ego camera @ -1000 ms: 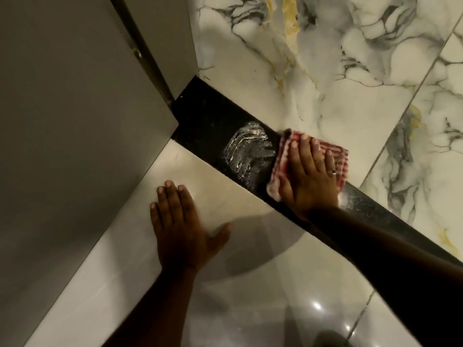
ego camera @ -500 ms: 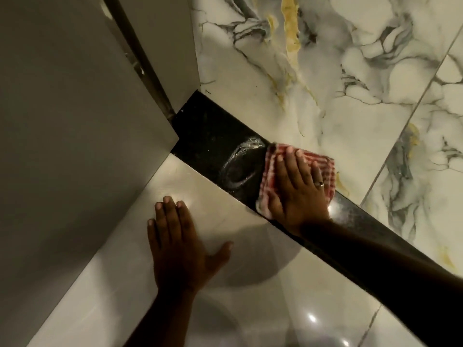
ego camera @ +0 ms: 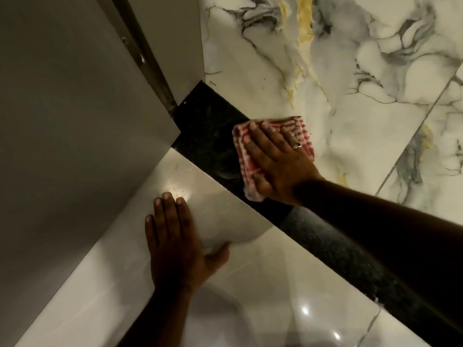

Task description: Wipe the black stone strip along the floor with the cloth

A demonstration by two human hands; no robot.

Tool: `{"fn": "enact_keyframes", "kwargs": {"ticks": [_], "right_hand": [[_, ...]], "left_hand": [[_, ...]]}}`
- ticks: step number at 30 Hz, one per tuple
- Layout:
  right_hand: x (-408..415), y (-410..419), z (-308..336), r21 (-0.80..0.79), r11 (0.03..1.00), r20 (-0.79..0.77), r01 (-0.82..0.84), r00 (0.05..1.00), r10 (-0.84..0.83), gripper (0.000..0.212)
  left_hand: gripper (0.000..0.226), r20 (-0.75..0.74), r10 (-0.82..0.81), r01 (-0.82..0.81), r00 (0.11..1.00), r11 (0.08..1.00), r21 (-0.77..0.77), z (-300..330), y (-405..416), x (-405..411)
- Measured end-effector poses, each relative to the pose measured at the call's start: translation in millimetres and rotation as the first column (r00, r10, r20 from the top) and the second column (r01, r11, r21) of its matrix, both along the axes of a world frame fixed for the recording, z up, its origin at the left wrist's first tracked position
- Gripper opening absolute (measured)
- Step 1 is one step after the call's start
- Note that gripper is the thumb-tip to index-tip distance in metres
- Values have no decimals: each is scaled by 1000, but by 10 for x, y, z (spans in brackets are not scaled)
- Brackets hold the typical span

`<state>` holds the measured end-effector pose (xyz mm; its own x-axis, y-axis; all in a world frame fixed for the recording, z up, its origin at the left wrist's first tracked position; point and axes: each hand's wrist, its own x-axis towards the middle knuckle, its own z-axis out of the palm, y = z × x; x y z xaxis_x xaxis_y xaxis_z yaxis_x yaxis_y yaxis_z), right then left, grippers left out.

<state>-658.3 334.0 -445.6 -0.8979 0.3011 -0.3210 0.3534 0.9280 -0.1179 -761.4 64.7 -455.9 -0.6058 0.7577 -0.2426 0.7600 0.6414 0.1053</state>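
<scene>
A black stone strip [ego camera: 208, 136] runs diagonally across the floor from the wall corner at upper left toward the lower right. A red-and-white checked cloth [ego camera: 244, 159] lies folded on the strip. My right hand [ego camera: 278, 161] presses flat on the cloth, fingers spread and pointing toward the wall, a ring on one finger. My left hand [ego camera: 175, 244] rests palm down on the glossy cream tile [ego camera: 220, 209] beside the strip, fingers apart, holding nothing. My right forearm hides part of the strip at lower right.
A grey wall panel [ego camera: 75, 121] fills the left, with a metal door-frame edge [ego camera: 147, 66] meeting the strip's far end. White marble tiles with grey and gold veins [ego camera: 350, 71] lie beyond the strip. Light glints on the cream floor near me.
My right hand has slid the cloth along the strip toward the wall, over the whitish wet smear, which no longer shows. My left hand stays planted on the cream tile.
</scene>
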Motion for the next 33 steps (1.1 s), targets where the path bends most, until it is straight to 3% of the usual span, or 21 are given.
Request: {"fn": "enact_keyframes", "kwargs": {"ticks": [4, 6, 8, 10, 12, 14, 16, 18, 21, 23, 26, 29, 31, 33], "right_hand": [[-670, -270, -72, -43, 877, -46, 478, 876, -480, 79], [-1000, -354, -89, -54, 855, -56, 515, 854, -518, 81], [-1154, -471, -68, -15, 924, -69, 382, 922, -382, 81], [-1108, -575, -18, -39, 995, -67, 93, 993, -95, 83], [-836, -489, -17, -34, 972, -31, -232, 972, 231, 82], [-471, -189, -45, 1, 919, -2, -394, 919, 394, 84], [-106, 94, -62, 17, 968, -24, -250, 968, 250, 85], [29, 162, -49, -16, 993, -34, 121, 992, -121, 83], [-353, -173, -77, -23, 820, -51, 571, 819, -572, 82], [-740, -378, -102, -53, 739, -54, 672, 737, -674, 80], [-1076, -569, -118, -32, 848, -100, 529, 843, -529, 79], [-974, -544, -72, -48, 991, -116, 121, 985, -126, 80], [-744, -414, -55, -44, 987, -72, -152, 986, 148, 80], [-532, -219, -71, -19, 964, -28, -264, 964, 263, 83]], "left_hand": [[124, 12, -1, 1, 1000, 1000, -17, -3, -17, -22], [123, 24, 3, -2, 1000, 1000, -31, -1, -15, -38], [123, 34, -8, 9, 999, 1000, -29, -16, -9, -38], [124, 26, -14, 15, 1000, 999, -30, -29, -13, -30], [125, 15, -12, 12, 1000, 1000, -6, -43, -28, -27], [126, 5, -9, 9, 1000, 1000, -8, -46, -38, -43], [126, 20, -14, 15, 1000, 999, -30, -29, -16, -38], [126, 27, -12, 13, 1000, 999, -36, -8, -1, -25], [125, 18, -3, 3, 1000, 999, -32, 13, 9, -20], [124, 13, -5, 6, 1000, 1000, -28, -1, 12, -15], [124, 7, -11, 11, 1000, 999, -43, -33, 2, -32], [125, 2, -11, 11, 1000, 999, -37, -11, 3, -30], [125, -2, -11, 11, 1000, 999, -30, -5, 0, -22], [125, -7, -12, 12, 1000, 1000, -19, -15, 5, -19]]}}
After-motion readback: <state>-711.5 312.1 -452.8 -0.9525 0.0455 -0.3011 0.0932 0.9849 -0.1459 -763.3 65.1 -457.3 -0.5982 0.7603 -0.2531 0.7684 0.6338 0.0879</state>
